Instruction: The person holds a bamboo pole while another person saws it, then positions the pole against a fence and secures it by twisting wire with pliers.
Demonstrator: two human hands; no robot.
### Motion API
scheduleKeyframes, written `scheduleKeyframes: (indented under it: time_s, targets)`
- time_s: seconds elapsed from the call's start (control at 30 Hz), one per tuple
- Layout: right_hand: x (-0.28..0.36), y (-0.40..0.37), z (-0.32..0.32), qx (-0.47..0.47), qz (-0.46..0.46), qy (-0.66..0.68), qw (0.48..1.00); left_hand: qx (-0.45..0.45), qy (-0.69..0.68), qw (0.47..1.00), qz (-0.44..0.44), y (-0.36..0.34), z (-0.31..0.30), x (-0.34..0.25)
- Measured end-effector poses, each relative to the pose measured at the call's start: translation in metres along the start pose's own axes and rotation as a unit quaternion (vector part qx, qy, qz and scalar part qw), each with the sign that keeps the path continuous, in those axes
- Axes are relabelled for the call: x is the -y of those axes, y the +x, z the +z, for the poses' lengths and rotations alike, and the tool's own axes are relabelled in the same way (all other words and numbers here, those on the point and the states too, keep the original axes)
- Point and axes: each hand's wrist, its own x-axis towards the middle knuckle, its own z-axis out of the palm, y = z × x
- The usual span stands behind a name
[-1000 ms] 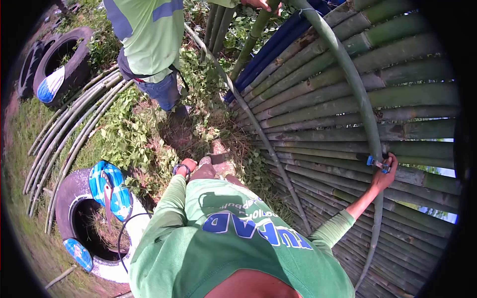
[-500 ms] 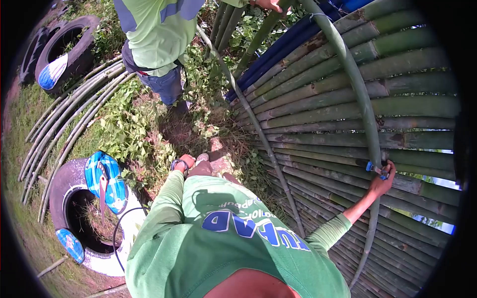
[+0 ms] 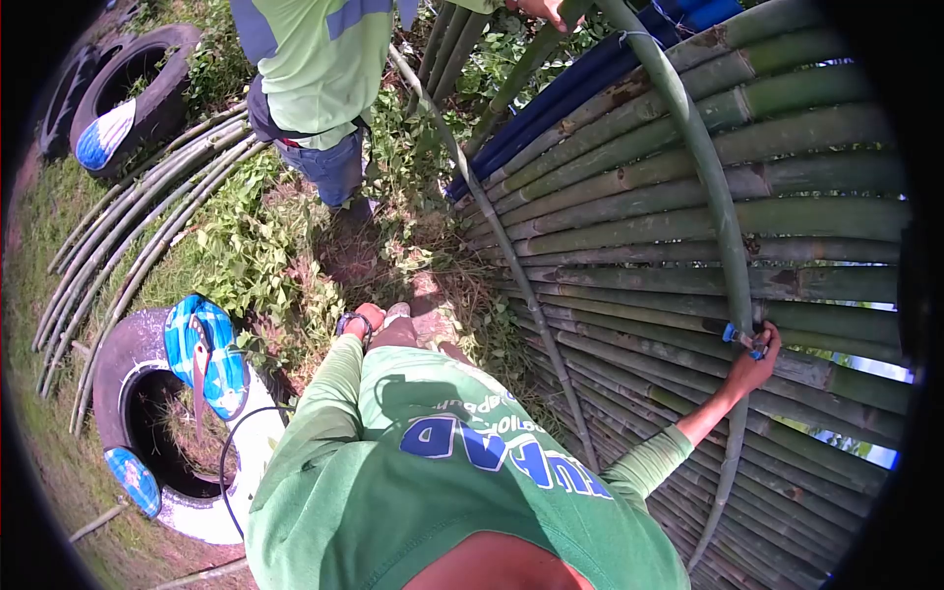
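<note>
My right hand [image 3: 753,364] is closed around a small blue-and-metal thing [image 3: 745,339] whose kind I cannot make out. It lies against the long curved bamboo pole [image 3: 723,211] that crosses the wall of green bamboo poles [image 3: 629,218]. My left hand [image 3: 370,319], with a dark band at its wrist, hangs low beside my leg. Its fingers are curled in, and whatever they may hold is hidden. A thinner pole [image 3: 511,241] slants in front of the wall, between it and my body.
A co-worker [image 3: 315,88] stands ahead, a hand [image 3: 551,10] on a bamboo pole. Painted tires [image 3: 118,369] and a bundle of long poles [image 3: 147,197] lie on the left. A dark cable [image 3: 228,457] curves near my left sleeve. Weeds [image 3: 251,236] cover the ground.
My right hand stays at the same spot on the curved pole, with its grip unchanged. The view has shifted very slightly.
</note>
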Motion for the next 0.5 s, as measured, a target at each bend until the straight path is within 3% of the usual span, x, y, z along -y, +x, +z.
scheduleKeyframes:
  time_s: [0.1,0.3,0.5]
  targets:
    - [0.003,0.0,-0.002,0.002,0.0,-0.019,1.0,0.015,-0.033,0.999,-0.034,0.001,0.001,0.0]
    - [-0.004,0.0,0.003,-0.009,-0.003,0.036,0.999,-0.001,-0.012,1.0,-0.019,0.004,0.005,0.002]
    - [-0.006,0.001,0.001,-0.003,-0.019,0.011,1.0,0.009,-0.003,1.0,-0.002,-0.002,-0.002,-0.005]
